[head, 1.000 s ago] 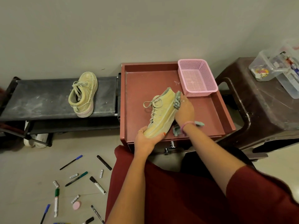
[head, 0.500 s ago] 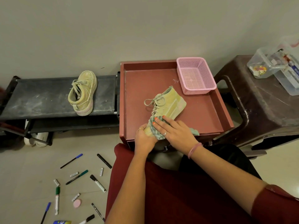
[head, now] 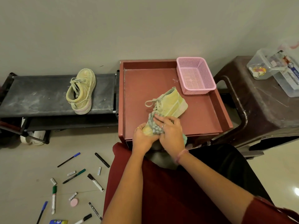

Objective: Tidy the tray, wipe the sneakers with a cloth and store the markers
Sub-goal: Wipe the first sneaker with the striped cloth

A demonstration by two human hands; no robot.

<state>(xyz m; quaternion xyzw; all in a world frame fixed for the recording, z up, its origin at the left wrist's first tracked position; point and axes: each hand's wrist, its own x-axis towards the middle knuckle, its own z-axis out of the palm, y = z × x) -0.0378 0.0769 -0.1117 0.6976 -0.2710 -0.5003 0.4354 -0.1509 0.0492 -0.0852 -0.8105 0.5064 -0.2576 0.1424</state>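
1. My left hand (head: 143, 137) curls around the toe of the yellow-green sneaker (head: 168, 109), which lies in the red tray (head: 208, 117).
2. My right hand (head: 169, 133) presses a checked cloth (head: 153, 125) onto the sneaker, fingers nearly straight.
3. The second sneaker (head: 81, 90) sits on the black rack (head: 40, 96).
4. The markers (head: 95, 182) lie scattered on the floor.

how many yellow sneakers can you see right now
2. One sneaker lies on the black rack at left. The other sneaker is on the red tray, gripped by the left hand and wiped by the right hand.
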